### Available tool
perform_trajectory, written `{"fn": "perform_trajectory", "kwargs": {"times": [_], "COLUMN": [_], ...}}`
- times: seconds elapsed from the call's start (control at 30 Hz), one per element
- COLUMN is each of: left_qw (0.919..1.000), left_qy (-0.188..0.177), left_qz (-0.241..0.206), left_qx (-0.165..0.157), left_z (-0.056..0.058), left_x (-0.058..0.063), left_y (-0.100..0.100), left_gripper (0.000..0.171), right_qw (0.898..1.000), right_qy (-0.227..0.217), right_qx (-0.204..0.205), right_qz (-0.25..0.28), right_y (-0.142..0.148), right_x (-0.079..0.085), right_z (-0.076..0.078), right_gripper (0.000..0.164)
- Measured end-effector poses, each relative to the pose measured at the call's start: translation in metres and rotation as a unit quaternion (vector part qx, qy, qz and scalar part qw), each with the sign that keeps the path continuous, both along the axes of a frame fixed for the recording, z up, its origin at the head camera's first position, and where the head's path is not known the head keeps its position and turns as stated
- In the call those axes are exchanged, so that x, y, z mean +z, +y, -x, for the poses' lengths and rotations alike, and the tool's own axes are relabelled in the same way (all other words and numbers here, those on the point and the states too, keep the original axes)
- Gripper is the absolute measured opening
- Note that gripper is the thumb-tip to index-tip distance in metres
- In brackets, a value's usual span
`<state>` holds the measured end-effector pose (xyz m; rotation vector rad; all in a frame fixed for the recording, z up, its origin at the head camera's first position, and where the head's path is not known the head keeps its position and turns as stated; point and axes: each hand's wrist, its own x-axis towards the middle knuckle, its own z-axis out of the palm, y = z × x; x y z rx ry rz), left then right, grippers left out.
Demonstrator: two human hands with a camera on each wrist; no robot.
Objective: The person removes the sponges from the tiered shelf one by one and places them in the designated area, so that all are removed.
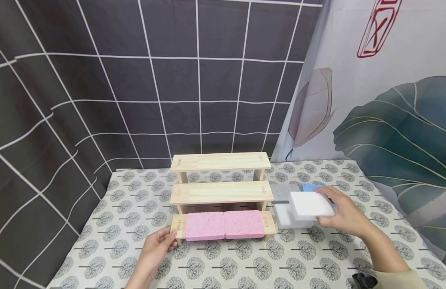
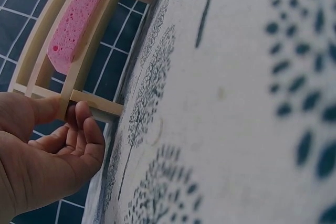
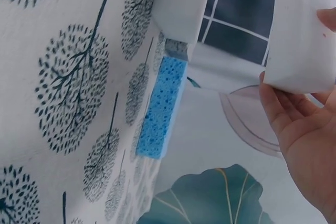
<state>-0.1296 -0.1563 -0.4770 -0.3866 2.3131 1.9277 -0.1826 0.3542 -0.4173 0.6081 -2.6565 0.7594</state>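
A three-tier wooden shelf stands on the cloth-covered table, with two pink sponges side by side on its lowest step. My left hand pinches the left end of that step, thumb on the board and fingers curled beneath, as the left wrist view shows. To the right of the shelf, my right hand grips a white sponge block by its right side, thumb at the near edge. The held block is raised off the table in the right wrist view. Behind and below it lies another white sponge block.
A blue sponge lies on the table behind the right hand, partly hidden in the head view. Next to it is a grey piece, close to the shelf's right side. A dark gridded curtain and a pale printed curtain enclose the table.
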Motion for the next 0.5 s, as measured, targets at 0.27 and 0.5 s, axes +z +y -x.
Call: {"fn": "perform_trajectory", "kwargs": {"times": [0.27, 0.5], "left_qw": [1.0000, 1.0000], "left_qy": [0.006, 0.004], "left_qz": [-0.003, 0.002], "left_qx": [-0.001, -0.003], "left_z": [0.000, 0.000], "left_x": [-0.001, -0.001], "left_y": [0.000, 0.000], "left_gripper": [0.044, 0.045], "right_qw": [1.000, 0.998], "right_qy": [-0.026, -0.055], "right_qx": [-0.002, -0.010], "right_qz": [-0.003, -0.009], "right_y": [0.009, 0.018], "right_x": [-0.003, -0.007], "right_z": [-0.002, -0.004], "right_gripper": [0.082, 0.083]}}
